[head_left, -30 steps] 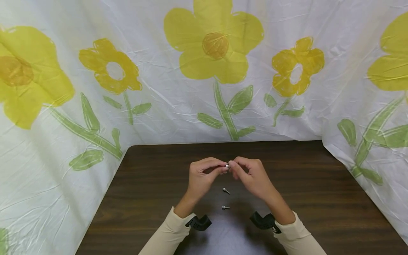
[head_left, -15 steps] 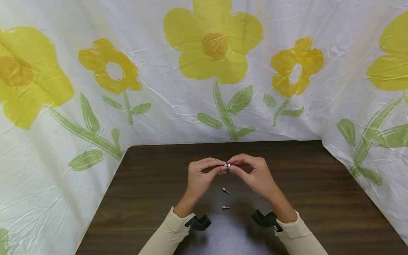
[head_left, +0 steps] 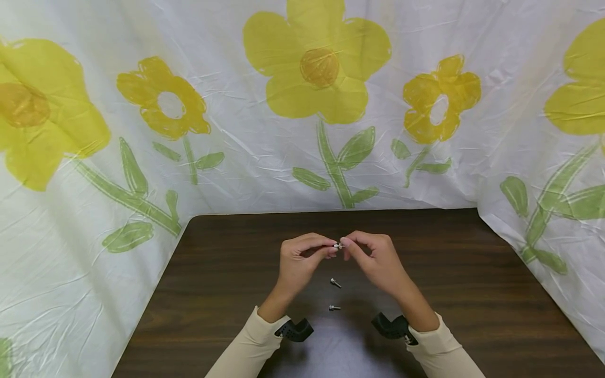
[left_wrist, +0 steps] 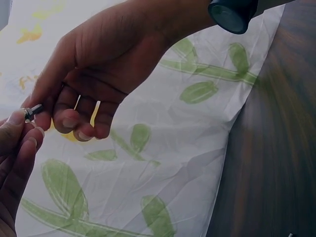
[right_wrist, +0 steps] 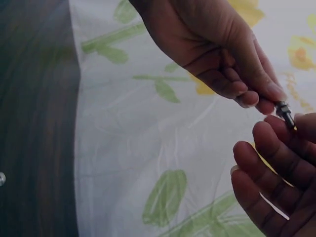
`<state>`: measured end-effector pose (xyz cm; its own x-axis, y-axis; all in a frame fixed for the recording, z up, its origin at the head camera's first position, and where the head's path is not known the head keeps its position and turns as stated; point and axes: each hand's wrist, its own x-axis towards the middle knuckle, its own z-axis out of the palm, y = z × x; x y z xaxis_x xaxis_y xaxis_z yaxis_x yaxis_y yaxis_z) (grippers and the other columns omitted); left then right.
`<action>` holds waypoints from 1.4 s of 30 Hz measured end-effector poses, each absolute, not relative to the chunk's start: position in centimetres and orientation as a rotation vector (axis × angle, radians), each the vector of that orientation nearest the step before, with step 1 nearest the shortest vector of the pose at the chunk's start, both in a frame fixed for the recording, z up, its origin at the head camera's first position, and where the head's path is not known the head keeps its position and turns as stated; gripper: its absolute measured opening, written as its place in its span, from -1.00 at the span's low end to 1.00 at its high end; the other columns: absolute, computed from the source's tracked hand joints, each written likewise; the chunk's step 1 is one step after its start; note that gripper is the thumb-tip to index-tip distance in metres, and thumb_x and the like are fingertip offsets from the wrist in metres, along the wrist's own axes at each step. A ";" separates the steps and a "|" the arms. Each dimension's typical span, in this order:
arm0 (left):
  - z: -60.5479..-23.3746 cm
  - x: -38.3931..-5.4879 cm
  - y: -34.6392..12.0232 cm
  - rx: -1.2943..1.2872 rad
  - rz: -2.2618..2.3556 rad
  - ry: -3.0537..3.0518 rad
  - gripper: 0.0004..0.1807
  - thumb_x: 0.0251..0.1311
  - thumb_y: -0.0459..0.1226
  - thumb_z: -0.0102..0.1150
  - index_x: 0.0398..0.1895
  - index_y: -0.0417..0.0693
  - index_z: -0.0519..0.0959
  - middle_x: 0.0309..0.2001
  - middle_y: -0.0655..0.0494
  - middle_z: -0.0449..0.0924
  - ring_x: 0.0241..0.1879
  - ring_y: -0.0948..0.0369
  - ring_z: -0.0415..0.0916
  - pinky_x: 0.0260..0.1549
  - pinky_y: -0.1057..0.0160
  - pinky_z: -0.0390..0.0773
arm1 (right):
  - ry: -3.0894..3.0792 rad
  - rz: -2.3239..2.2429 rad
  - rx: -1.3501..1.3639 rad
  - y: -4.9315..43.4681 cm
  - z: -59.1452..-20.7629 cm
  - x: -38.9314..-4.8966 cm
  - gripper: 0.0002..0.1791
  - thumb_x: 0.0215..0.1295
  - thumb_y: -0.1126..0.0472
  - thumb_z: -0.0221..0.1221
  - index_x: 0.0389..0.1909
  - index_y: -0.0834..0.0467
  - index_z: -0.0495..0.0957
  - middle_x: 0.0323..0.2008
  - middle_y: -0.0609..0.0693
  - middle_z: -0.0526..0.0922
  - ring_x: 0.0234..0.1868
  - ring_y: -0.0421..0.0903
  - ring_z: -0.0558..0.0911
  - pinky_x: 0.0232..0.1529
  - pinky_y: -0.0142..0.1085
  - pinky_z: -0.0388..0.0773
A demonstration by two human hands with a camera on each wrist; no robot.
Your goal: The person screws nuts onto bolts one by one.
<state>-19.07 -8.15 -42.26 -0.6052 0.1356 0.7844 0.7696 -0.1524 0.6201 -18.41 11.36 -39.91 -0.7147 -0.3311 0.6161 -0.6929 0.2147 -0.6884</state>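
Observation:
A small silver bolt [head_left: 337,245] is held up over the far half of the table, lying nearly level between both hands. My left hand [head_left: 295,262] pinches its thicker, collared end between thumb and index finger. The thumb and index finger of my right hand [head_left: 373,260] pinch the opposite end. In the right wrist view the bolt [right_wrist: 284,113] shows a ridged wide part by the left fingertips and a thinner shank running to the right fingertips. The left wrist view shows the shank [left_wrist: 36,109] reaching the right fingers; fingertips cover both of its ends.
Two similar silver bolts lie on the dark wooden table [head_left: 212,294]: an upper bolt [head_left: 335,283] at a slant and a lower bolt [head_left: 334,307] nearer the front. Behind the table hangs a white curtain [head_left: 255,168] with yellow flowers. Each wrist carries a black camera mount.
The right thumb and index finger opened round the bolt's right end half a second ago, the hand turning slightly, and have since closed back on it. The left hand stays put.

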 end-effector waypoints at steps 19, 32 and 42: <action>-42.3 -19.2 -8.3 -1.005 -1.815 -1.660 -0.84 0.06 -0.66 0.35 -0.30 -0.38 0.73 -0.38 -0.19 0.72 -0.47 0.08 0.71 -0.48 0.14 0.72 | -2.070 1.491 1.060 11.6 -39.8 -18.6 -0.79 0.22 0.48 0.35 -0.20 0.14 0.71 -0.35 -0.03 0.76 -0.35 -0.18 0.71 -0.28 -0.41 0.63; -42.3 -19.2 -8.1 -1.051 -1.803 -1.631 -0.87 0.07 -0.65 0.35 -0.31 -0.42 0.72 -0.38 -0.21 0.72 -0.44 0.09 0.72 -0.50 0.15 0.72 | -2.138 1.513 0.991 11.3 -40.0 -18.2 -0.70 0.44 0.40 0.17 -0.43 -0.04 0.61 -0.59 -0.17 0.58 -0.51 -0.22 0.58 -0.43 -0.35 0.55; -42.0 -19.2 -8.5 -1.019 -1.804 -1.659 -0.82 0.06 -0.64 0.36 -0.25 -0.42 0.71 -0.32 -0.22 0.72 -0.39 0.05 0.72 -0.42 0.09 0.73 | -2.141 1.512 1.016 12.0 -39.6 -18.3 -0.77 0.34 0.44 0.27 -0.29 0.00 0.67 -0.51 -0.15 0.63 -0.50 -0.11 0.62 -0.48 -0.40 0.55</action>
<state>-19.15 -8.50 -41.97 -0.6059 0.1334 0.7842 0.7704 -0.1475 0.6203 -18.35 12.04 -39.63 -0.6916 -0.3610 0.6256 -0.7103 0.1831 -0.6796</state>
